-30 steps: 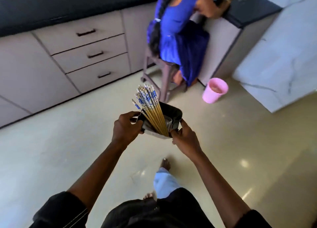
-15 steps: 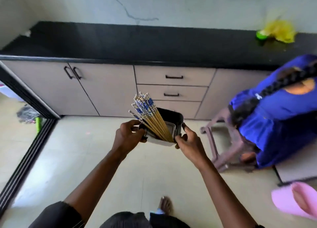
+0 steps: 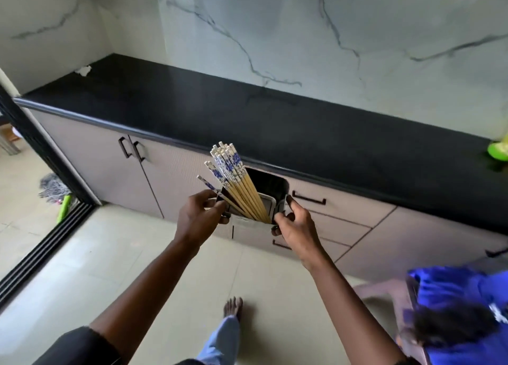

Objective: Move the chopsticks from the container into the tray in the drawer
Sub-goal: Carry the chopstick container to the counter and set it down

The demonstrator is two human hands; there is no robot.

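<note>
A black rectangular container (image 3: 270,187) hangs in the air in front of me, gripped on both sides. My left hand (image 3: 199,216) clasps its left edge and my right hand (image 3: 295,225) its right edge. A bundle of wooden chopsticks (image 3: 237,184) with blue-and-white patterned tops stands in it, leaning up to the left. One chopstick sticks out lower, towards my left hand. The drawers (image 3: 338,206) under the black counter (image 3: 247,117) are shut, and no tray is visible.
A person in blue (image 3: 456,315) sits on a stool at the lower right. A green and yellow object (image 3: 499,150) rests on the counter's right end. A mop (image 3: 55,192) lies by the black door track at left. My bare foot (image 3: 233,308) is on the tiled floor.
The view has turned left and risen towards the counter, so the seated person has slid to the lower right. Both hands still hold the container of chopsticks, now closer to the drawers.
</note>
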